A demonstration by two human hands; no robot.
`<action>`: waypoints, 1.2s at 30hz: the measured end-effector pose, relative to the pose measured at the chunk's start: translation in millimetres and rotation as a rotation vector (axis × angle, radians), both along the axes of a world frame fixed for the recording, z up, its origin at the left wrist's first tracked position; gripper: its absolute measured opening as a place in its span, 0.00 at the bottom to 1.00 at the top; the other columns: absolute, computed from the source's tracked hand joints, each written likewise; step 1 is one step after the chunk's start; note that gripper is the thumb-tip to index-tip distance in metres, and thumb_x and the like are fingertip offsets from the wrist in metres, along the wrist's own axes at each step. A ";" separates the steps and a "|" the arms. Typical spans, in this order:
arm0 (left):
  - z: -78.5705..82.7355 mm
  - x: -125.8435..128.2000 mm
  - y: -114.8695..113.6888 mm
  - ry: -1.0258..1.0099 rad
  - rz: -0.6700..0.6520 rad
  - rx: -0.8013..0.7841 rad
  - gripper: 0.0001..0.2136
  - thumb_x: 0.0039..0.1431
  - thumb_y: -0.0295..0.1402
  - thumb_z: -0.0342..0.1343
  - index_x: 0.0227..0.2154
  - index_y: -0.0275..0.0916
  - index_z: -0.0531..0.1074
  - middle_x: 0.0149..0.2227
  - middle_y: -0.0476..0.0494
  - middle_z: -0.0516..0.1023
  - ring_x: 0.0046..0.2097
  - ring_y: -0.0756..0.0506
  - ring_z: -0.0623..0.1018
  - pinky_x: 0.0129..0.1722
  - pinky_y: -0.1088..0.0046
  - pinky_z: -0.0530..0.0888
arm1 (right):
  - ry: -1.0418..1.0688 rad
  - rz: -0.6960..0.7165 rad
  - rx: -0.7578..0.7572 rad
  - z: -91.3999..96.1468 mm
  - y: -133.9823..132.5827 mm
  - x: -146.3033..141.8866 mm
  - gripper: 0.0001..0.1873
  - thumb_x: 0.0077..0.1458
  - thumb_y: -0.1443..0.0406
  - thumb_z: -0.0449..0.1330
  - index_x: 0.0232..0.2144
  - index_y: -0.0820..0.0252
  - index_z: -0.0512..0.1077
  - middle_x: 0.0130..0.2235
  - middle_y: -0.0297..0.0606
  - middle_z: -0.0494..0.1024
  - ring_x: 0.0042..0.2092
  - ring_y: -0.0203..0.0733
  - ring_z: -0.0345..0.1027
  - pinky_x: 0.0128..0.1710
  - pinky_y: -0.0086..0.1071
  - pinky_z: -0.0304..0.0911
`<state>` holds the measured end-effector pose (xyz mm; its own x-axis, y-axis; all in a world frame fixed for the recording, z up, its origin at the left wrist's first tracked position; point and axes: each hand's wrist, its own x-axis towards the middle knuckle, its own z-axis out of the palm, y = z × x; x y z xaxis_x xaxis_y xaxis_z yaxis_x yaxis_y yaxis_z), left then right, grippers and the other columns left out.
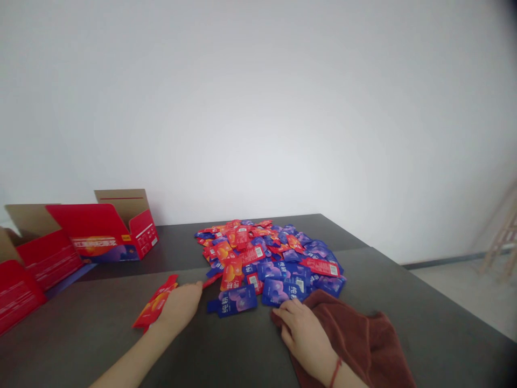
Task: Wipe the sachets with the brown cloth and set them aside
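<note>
Soft maroon cloth (363, 334) under right hand (302, 334); flat foil sachets (270, 258), seemingly glossy.

Left hand (180, 306) gripping red packets (155, 304) at lower left; right hand (301, 331) resting on brown cloth (363, 337), beside packet pile (270, 253) mid-frame.

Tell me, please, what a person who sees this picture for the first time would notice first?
First, the big pile of red and blue sachets in the middle of the dark table. Next, the open red cartons at the far left. Near the front edge, the left hand rests on a few red sachets, and the right hand lies on a dark red cloth.
</note>
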<state>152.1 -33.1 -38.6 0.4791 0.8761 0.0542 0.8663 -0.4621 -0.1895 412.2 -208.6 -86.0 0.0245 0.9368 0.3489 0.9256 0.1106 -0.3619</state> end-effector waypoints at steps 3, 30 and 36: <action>6.0 -19.1 -18.8 0.023 0.010 -0.026 0.20 0.58 0.17 0.38 0.44 0.31 0.73 0.38 0.30 0.79 0.41 0.34 0.79 0.41 0.56 0.73 | 0.028 0.006 0.004 0.9 0.2 -0.3 0.19 0.54 0.74 0.52 0.44 0.54 0.74 0.41 0.37 0.74 0.44 0.44 0.64 0.47 0.36 0.60; -42.0 42.5 -116.7 -0.510 -0.586 -0.468 0.39 0.50 0.38 0.64 0.63 0.41 0.53 0.63 0.38 0.61 0.62 0.37 0.60 0.62 0.54 0.55 | -0.070 0.232 0.040 6.7 -10.4 -6.2 0.18 0.55 0.74 0.53 0.47 0.57 0.72 0.44 0.38 0.73 0.45 0.42 0.62 0.47 0.37 0.60; -38.0 58.7 -89.2 -0.475 -0.665 -0.441 0.35 0.55 0.37 0.63 0.63 0.39 0.53 0.63 0.36 0.61 0.63 0.39 0.60 0.61 0.57 0.58 | -0.162 0.178 -0.018 8.4 -28.5 -6.2 0.16 0.56 0.71 0.55 0.46 0.56 0.72 0.44 0.38 0.72 0.45 0.45 0.61 0.47 0.39 0.60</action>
<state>210.8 -122.3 -76.7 0.9032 0.4172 0.1010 0.3390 -0.8376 0.4283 406.0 -237.0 -77.6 -0.1961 0.9275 0.3183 0.9384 0.2717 -0.2136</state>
